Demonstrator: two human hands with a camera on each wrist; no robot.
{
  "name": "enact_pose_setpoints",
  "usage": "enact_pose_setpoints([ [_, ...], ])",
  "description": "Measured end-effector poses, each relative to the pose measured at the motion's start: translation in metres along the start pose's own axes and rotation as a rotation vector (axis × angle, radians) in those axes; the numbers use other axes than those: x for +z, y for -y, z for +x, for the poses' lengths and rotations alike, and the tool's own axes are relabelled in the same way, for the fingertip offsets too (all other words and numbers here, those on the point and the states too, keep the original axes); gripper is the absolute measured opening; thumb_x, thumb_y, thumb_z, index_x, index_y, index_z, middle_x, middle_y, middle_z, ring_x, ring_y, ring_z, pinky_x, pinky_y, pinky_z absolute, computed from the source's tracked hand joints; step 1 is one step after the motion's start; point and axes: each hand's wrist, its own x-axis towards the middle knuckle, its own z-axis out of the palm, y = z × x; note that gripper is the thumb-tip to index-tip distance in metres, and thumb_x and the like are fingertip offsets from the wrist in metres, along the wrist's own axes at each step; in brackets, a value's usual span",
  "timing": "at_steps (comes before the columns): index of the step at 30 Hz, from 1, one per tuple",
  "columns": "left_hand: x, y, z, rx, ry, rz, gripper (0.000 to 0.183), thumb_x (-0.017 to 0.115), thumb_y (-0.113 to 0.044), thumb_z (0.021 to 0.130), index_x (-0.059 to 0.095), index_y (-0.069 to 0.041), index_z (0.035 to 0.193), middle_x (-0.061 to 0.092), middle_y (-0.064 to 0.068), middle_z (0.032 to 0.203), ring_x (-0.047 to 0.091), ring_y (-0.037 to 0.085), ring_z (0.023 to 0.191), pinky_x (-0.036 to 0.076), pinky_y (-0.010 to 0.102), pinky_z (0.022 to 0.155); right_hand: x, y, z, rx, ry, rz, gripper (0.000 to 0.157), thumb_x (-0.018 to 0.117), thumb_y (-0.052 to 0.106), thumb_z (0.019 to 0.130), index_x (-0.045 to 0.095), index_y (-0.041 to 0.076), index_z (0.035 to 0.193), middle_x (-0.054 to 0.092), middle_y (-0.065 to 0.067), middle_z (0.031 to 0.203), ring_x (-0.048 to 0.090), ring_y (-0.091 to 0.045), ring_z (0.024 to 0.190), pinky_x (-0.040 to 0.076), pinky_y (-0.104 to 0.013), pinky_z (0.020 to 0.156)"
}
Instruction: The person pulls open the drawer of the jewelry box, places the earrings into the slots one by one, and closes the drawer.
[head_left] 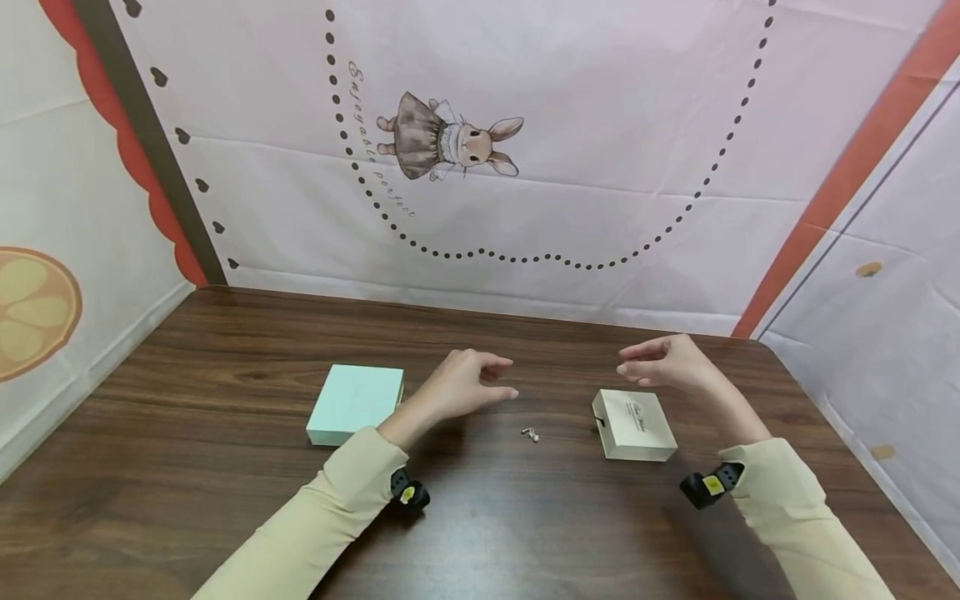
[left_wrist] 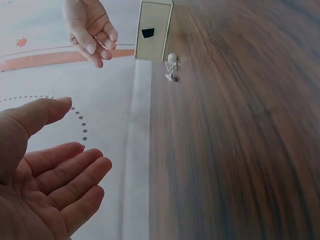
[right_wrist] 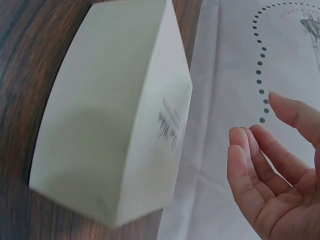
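In the head view, a small metallic trinket (head_left: pixel 533 436) with a pale round bead is lying on the table (head_left: pixel 540 517). At its three o'clock, a squarish cream box (head_left: pixel 637 425) is sitting, fine dark script running across its pale lid; around its nine o'clock, a smooth, flat mint box (head_left: pixel 356 404) is resting. The table is showing streaky dark brown grain and catching a soft sheen. At twelve o'clock, a creased pale cloth (head_left: pixel 600 125) is hanging, bearing a printed rabbit (head_left: pixel 420 137). The left hand (head_left: pixel 465 387) is hovering at the trinket's ten o'clock, thumb standing apart from the fingers. The right hand (head_left: pixel 667 362) is hovering at the cream box's one o'clock, fingertips pointing towards nine.

In the left wrist view, the cream box is standing at twelve o'clock, a dark patch marking its side, and the trinket is showing near its five o'clock. Wood grain is streaking down the right. At eight o'clock, the left hand is curving its fingers gently, keeping a moderate gap.

In the right wrist view, the box's plain, crisp-edged side is looming at nine o'clock. At four o'clock, the right hand is bending its fingers, leaving a narrower gap to the thumb.
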Motion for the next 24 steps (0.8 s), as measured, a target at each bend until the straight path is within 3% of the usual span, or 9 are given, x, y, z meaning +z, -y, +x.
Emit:
enact_pose_setpoints([
  [15,0.022,-0.016,0.021,0.029,0.037,-0.035,0.045,0.069,-0.029,0.079,0.061,-0.008,0.118,0.065,0.008,0.111,0.063,0.018,0.099,0.045,0.033,0.089,-0.010,-0.024,-0.008,0.041,-0.040,-0.030,0.058,0.066,0.031,0.082,0.051,-0.007,0.123,0.067,-0.011,0.104,0.065,-0.010,0.082,0.051,-0.034,0.078],
  [24,0.037,-0.028,0.028,0.049,0.050,-0.040,0.042,0.069,-0.031,0.079,0.064,-0.010,0.115,0.067,0.005,0.108,0.064,0.014,0.095,0.047,0.028,0.085,-0.009,-0.036,-0.010,0.019,-0.027,-0.024,0.062,0.068,0.031,0.080,0.050,-0.010,0.123,0.067,-0.014,0.102,0.065,-0.008,0.080,0.052,-0.032,0.075],
])
